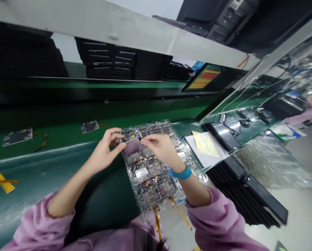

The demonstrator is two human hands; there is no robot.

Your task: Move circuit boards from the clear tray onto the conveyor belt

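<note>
A clear plastic tray of several circuit boards lies in front of me on the green bench. Both my hands pinch a small greyish-pink square pad over the tray's far end. My left hand grips its left edge with thumb and fingers closed. My right hand, with a blue band at the wrist, pinches its right edge. Orange flex cables hang from the boards at the tray's near end.
Two loose boards lie on the green conveyor belt beyond my hands. To the right are white and yellow papers, dark tablet-like panels, black trays and crumpled plastic film. Black trays are stacked on the shelf behind.
</note>
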